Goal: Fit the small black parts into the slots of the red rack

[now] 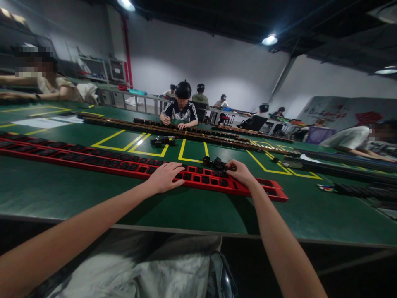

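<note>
A long red tray (204,187) with rows of square pockets lies across the green table before me. Small black pieces (99,160) fill many pockets on its left half; toward the right, several pockets show bare. My left hand (167,177) rests on the tray with its fingers stretched out and holds nothing. At the tray's right part, my right hand (239,171) has its thumb and fingertips pinched together at the far edge. What sits in that pinch is too small and dark to make out. Just left of those fingertips is a pile of black pieces (217,164).
Black parts (163,141) lie on the green table (139,207), which carries yellow tape outlines (195,159). Long brown-black rails (211,138) cross its middle. A co-worker (181,108) sits opposite, others at both sides. Bundled cables (356,190) lie at right.
</note>
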Motion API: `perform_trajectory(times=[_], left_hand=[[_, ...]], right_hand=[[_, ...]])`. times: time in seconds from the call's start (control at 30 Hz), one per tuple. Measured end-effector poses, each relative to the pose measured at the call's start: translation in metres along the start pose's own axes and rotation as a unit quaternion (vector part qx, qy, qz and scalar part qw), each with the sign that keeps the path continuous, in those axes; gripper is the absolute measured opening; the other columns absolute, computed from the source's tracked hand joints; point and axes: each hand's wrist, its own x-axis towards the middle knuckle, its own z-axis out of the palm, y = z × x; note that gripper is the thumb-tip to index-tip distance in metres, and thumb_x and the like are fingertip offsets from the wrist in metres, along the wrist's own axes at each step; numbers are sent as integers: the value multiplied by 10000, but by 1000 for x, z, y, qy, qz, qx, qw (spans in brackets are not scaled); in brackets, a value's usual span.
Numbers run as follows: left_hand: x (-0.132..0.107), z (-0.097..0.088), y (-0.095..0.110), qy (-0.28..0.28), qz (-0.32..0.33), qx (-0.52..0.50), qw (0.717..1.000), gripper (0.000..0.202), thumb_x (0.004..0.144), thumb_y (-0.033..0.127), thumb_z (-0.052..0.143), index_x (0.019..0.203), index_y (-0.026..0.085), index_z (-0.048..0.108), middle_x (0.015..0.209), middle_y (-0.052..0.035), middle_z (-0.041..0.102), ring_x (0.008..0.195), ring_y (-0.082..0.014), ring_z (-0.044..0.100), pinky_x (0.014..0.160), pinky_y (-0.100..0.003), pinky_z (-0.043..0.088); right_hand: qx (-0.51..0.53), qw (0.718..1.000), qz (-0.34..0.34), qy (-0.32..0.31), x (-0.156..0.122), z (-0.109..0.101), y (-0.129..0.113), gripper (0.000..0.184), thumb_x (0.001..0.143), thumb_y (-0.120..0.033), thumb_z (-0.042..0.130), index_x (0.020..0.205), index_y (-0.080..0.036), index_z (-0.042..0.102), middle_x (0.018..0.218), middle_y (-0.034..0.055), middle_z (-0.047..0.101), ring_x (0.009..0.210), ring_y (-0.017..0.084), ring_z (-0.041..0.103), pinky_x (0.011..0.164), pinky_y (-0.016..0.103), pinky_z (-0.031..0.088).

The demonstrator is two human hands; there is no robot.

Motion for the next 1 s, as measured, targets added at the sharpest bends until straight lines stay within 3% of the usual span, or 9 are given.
perform_trajectory(times=[0.27, 0.47, 0.63, 0.9, 1.0], left_hand=[[0, 0, 0, 2, 2, 3, 1000, 569, 910, 575, 452, 1337, 215, 564, 1458, -100, 503, 1322, -283, 463, 1111, -470, 357], [1, 0, 1, 1, 0, 4, 1000, 571, 908, 572, 458, 1340, 213, 559, 1453, -101, 509, 1318, -287, 470, 1110, -481, 358], [1, 0, 1, -3, -1, 11, 1000, 581, 913, 584, 444, 1342, 209, 555, 1464, -98, 499, 1326, -284, 464, 1108, -475, 362], [1, 2, -1, -5, 5, 13, 1000, 599, 917, 600, 430, 1356, 208, 543, 1468, -98, 494, 1328, -281, 456, 1115, -469, 351], [1, 2, -2, -4, 3, 11, 1000, 607, 913, 603, 435, 1363, 208, 539, 1465, -102, 497, 1327, -284, 457, 1113, -472, 354]], right_hand=[[22, 1000, -14, -2, -1, -2, -2, 208, 713, -287, 630, 699, -217, 434, 1008, 71, 704, 868, 200, 615, 750, 305, 453], [-10, 1000, -17, -7, -1, -4, -6, 256, 705, -312, 639, 635, -216, 413, 816, 31, 664, 675, 153, 528, 647, 275, 404], [-3, 1000, -7, -18, -1, -5, -5, 360, 711, -361, 651, 594, -223, 340, 674, 6, 600, 636, 150, 518, 601, 264, 384], [14, 1000, -19, 15, 0, -4, -4, 217, 749, -394, 633, 770, -197, 544, 702, 3, 594, 648, 155, 531, 624, 274, 413], [8, 1000, -16, 1, 0, -5, -6, 256, 798, -436, 564, 717, -194, 545, 643, -7, 535, 616, 144, 476, 593, 266, 374]])
